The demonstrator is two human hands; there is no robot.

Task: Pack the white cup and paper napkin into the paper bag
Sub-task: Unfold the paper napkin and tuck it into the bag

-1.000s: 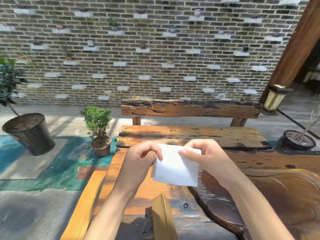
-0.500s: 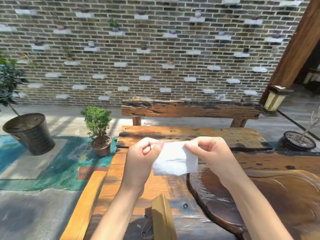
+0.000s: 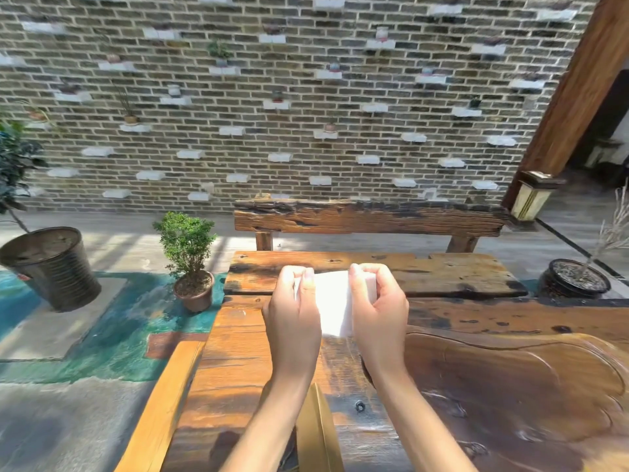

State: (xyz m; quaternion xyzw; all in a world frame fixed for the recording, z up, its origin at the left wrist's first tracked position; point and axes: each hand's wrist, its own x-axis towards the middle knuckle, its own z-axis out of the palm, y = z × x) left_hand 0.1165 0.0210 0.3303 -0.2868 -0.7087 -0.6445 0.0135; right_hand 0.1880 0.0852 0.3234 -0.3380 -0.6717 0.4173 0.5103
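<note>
A white paper napkin (image 3: 335,306) is held in the air above the wooden table (image 3: 238,362), folded into a narrow rectangle. My left hand (image 3: 294,318) pinches its left side and my right hand (image 3: 379,311) pinches its right side, the hands close together. The brown paper bag (image 3: 318,434) stands at the bottom edge between my forearms; only its upper edge shows. No white cup is in view.
A carved dark wooden tray (image 3: 510,396) fills the table's right part. A wooden bench (image 3: 371,270) stands beyond the table, before a brick wall. On the ground to the left are a small potted shrub (image 3: 189,260) and a dark metal planter (image 3: 51,267). Another pot (image 3: 575,277) sits far right.
My hands have come closer together and folded the napkin narrower; it now hangs between both hands, which have turned their backs toward the camera.
</note>
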